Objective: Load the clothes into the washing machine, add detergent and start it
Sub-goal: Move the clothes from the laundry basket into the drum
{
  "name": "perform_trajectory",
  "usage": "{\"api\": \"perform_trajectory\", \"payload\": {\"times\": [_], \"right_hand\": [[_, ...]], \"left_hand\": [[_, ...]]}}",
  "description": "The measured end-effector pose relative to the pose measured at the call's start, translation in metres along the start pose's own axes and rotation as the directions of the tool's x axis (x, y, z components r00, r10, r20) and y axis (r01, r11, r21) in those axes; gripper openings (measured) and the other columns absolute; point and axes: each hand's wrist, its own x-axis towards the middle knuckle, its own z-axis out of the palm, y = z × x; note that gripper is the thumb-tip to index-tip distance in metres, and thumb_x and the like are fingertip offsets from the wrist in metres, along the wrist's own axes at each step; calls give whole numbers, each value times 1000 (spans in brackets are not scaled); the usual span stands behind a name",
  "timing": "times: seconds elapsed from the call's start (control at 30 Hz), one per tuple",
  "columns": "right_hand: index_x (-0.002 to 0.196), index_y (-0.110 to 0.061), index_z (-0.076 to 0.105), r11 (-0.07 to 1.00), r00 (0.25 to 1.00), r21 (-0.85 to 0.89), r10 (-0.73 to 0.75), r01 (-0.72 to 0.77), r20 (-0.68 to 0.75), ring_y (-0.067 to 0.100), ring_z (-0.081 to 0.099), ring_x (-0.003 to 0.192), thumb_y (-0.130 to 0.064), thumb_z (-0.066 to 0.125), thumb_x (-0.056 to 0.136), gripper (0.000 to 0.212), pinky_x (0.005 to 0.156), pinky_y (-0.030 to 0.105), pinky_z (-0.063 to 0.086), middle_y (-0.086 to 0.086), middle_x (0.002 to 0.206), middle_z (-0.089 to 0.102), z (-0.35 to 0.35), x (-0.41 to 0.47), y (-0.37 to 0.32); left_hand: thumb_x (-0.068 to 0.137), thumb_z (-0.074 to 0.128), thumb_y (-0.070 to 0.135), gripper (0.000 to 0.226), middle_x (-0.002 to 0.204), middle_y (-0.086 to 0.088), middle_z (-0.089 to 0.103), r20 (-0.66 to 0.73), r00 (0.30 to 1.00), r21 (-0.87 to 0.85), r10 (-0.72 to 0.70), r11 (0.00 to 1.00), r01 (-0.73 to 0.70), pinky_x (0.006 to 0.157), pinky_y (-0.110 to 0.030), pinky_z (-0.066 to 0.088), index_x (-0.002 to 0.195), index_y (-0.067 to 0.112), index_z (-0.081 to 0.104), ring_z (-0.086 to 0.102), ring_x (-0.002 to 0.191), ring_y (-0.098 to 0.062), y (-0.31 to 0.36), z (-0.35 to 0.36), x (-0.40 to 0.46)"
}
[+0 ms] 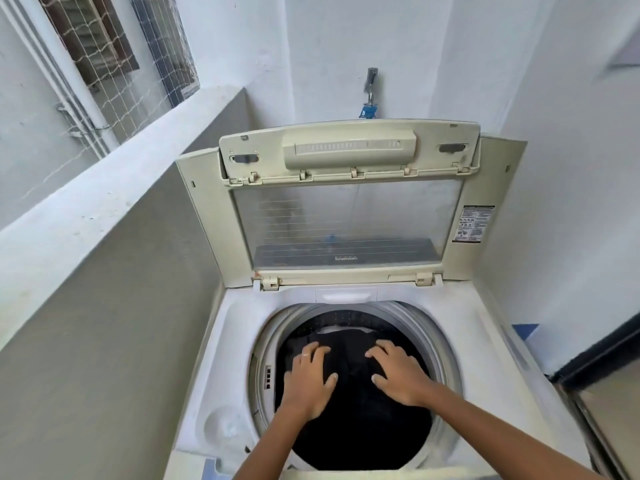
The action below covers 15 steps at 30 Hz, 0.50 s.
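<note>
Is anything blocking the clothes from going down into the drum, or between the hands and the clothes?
Nothing visible. The lid is folded up at the back, and both the left hand and right hand already lie spread on the dark clothes inside the drum.

One washing machine (pixel 221 341), one raised lid (pixel 346 223), two hands, left (pixel 308 379), right (pixel 398 375), one wall tap (pixel 370 95), one window (pixel 114 46)
</note>
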Motion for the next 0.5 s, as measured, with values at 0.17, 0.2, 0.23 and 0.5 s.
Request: {"api": "perform_trajectory", "payload": {"times": [0.17,0.2,0.23,0.5], "right_hand": [[148,-24,24,993,940,-115,53,-15,337,28,15,144,-27,38,98,52,113,45,19,2,160,0,50,-8,14],[148,-23,26,991,904,-132,79,-26,419,29,16,144,-26,38,99,51,113,44,19,2,160,-1,59,-10,16],[147,-22,30,989,878,-138,105,-45,467,30,19,143,-24,39,98,49,113,43,22,4,160,1,65,-12,19],[106,-8,66,934,862,237,122,-268,492,26,60,108,-19,48,87,28,83,24,46,10,111,66,58,12,23]], "left_hand": [[95,44,49,72,161,1,-14,542,827,191,-151,980,54,115,-54,19,153,24,8,2,148,-29,-13,31,0],[95,45,50,75,160,-1,-17,602,779,221,-175,974,48,116,-52,20,153,23,7,4,148,-30,-15,35,1],[94,45,52,77,160,-3,-18,633,751,242,-188,969,38,116,-51,21,153,23,6,8,147,-31,-16,37,3],[92,40,60,73,155,-11,28,709,652,344,-268,939,12,113,-47,30,147,13,32,31,140,-33,-25,50,16]]}}
